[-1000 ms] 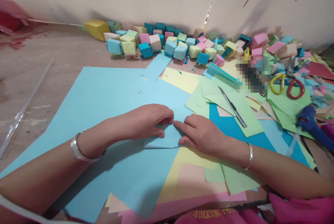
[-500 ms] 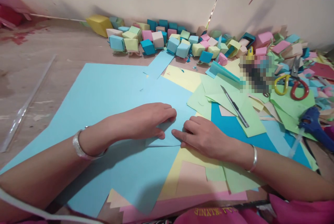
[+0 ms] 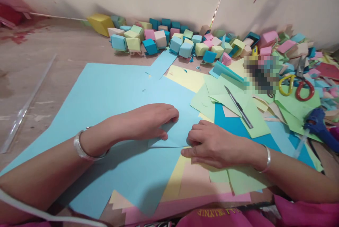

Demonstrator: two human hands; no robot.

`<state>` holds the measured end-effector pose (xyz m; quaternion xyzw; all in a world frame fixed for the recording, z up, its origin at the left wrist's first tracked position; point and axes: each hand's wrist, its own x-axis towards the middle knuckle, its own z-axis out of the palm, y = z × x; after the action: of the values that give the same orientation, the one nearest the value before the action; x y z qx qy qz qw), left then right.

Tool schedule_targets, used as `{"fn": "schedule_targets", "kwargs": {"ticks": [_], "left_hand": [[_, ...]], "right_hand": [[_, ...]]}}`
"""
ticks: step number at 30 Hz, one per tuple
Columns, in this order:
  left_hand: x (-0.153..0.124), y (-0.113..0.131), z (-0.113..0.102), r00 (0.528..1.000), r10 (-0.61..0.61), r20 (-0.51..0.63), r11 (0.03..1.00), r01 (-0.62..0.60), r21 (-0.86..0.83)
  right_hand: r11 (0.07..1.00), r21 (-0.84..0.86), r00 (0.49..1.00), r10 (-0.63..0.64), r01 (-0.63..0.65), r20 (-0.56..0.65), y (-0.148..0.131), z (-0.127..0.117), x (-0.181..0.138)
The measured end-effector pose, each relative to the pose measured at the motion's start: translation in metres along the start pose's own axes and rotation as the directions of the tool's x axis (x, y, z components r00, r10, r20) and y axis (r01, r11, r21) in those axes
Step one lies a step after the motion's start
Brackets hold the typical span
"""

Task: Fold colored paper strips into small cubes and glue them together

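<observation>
My left hand [image 3: 148, 123] presses flat on a small folded light-blue paper piece [image 3: 174, 135], fingers together holding it down. My right hand [image 3: 212, 144] lies at the piece's lower right edge, fingers curled with the fingertips pressing along the fold. Both rest on a large light-blue sheet [image 3: 106, 96] spread on the floor. Each wrist wears a silver bangle.
A craft knife [image 3: 238, 107] lies on green paper to the right. Scissors [image 3: 296, 87] and a blue glue gun [image 3: 316, 124] sit further right. A row of folded paper cubes [image 3: 164, 41] runs along the wall. A clear ruler [image 3: 23, 110] lies left. Yellow, pink and green sheets overlap nearby.
My right hand has slid down and to the right along the folded piece's edge, and its pointing finger has curled in. The left hand has stayed in place.
</observation>
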<state>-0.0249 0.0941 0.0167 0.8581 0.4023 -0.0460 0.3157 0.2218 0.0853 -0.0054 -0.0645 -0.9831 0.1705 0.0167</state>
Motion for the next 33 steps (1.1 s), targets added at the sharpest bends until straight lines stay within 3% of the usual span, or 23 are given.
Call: {"fn": "schedule_targets", "kwargs": {"ticks": [2, 5, 9, 20, 24, 27, 33], "left_hand": [[0.0, 0.0, 0.0, 1.0, 0.004, -0.003, 1.0, -0.004, 0.001], [0.0, 0.0, 0.0, 1.0, 0.006, 0.006, 1.0, -0.006, 0.015], [0.0, -0.001, 0.0, 1.0, 0.005, 0.01, 1.0, -0.005, 0.018], [0.001, -0.003, 0.0, 1.0, -0.008, 0.006, 1.0, 0.008, -0.012], [0.001, -0.003, 0.001, 1.0, -0.006, 0.0, 1.0, 0.006, -0.013], [0.002, -0.005, 0.003, 1.0, 0.01, -0.011, 1.0, -0.01, -0.009], [0.003, -0.011, 0.006, 0.999, 0.024, -0.029, 0.999, -0.025, -0.032]], "right_hand": [[0.999, 0.035, 1.0, 0.003, -0.002, -0.03, 0.0, 0.002, 0.0], [0.998, -0.055, 0.997, 0.039, -0.043, -0.068, -0.001, 0.005, 0.002], [0.986, -0.159, 0.998, 0.056, -0.055, 0.003, -0.007, 0.0, 0.001], [0.976, -0.099, 0.96, 0.21, -0.195, 0.184, -0.021, -0.026, -0.015], [0.976, -0.116, 0.977, 0.196, -0.186, 0.085, -0.034, -0.027, -0.014], [0.932, -0.262, 0.968, 0.242, -0.249, -0.059, -0.047, -0.013, -0.01], [0.757, -0.585, 0.941, 0.336, -0.292, -0.036, -0.064, 0.021, -0.022]]}}
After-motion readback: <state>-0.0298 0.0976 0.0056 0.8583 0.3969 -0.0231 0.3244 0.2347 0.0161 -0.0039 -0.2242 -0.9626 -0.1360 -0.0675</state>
